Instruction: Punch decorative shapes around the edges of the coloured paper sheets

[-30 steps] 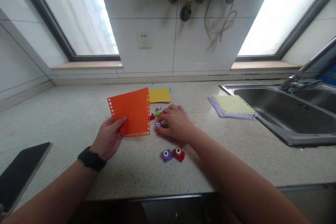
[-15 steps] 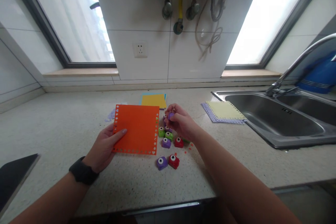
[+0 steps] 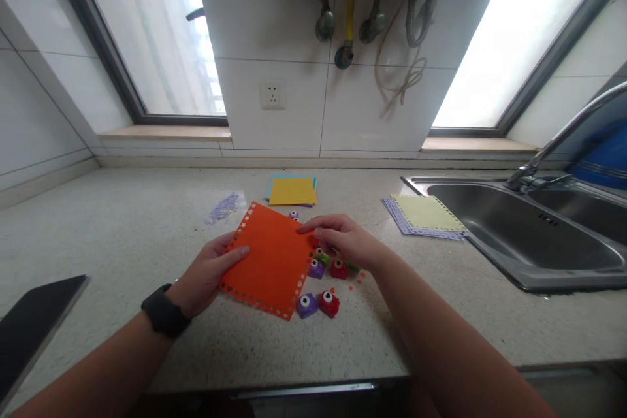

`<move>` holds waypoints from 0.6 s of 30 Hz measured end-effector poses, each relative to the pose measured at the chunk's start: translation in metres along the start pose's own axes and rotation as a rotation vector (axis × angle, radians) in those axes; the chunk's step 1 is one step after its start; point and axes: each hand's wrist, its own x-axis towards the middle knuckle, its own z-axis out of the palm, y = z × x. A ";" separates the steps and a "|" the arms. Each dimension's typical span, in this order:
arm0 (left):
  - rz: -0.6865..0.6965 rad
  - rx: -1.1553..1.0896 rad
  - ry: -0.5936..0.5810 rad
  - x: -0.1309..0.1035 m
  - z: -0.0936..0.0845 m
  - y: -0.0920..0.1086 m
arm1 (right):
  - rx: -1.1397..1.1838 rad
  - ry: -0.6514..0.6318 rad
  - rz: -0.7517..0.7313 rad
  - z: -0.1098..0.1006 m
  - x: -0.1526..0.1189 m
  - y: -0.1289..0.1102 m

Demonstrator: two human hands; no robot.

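Note:
My left hand (image 3: 210,271) grips an orange sheet (image 3: 272,255) by its left side, thumb on top. Small punched shapes run along the sheet's left, lower and right edges, and it is turned at an angle. At the sheet's upper right, my right hand (image 3: 340,238) has its fingers closed on the edge. Beside and partly under the sheet lie several small punches: a purple one (image 3: 307,304), a red one (image 3: 328,303), another red one (image 3: 338,268) and a green one (image 3: 322,256). Orange paper bits (image 3: 360,277) are scattered near them.
Yellow and blue sheets (image 3: 292,191) lie near the wall. Purple confetti (image 3: 224,208) sits at the back left. Punched pale yellow and purple sheets (image 3: 431,214) lie beside the sink (image 3: 512,225). A dark flat object (image 3: 36,320) is at the left edge.
The orange sheet has turned clockwise and tilted. My right hand has let go of a purple punch and taken the sheet's edge. The view has shifted slightly left.

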 end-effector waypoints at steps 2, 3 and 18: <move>0.034 -0.067 0.022 0.002 -0.002 0.002 | 0.047 0.026 0.004 0.001 0.001 0.001; 0.066 -0.112 0.039 0.003 -0.002 0.003 | 0.096 0.052 -0.001 0.001 0.002 0.001; 0.179 0.096 0.107 0.000 0.008 -0.014 | -0.134 -0.009 -0.175 0.003 -0.001 0.007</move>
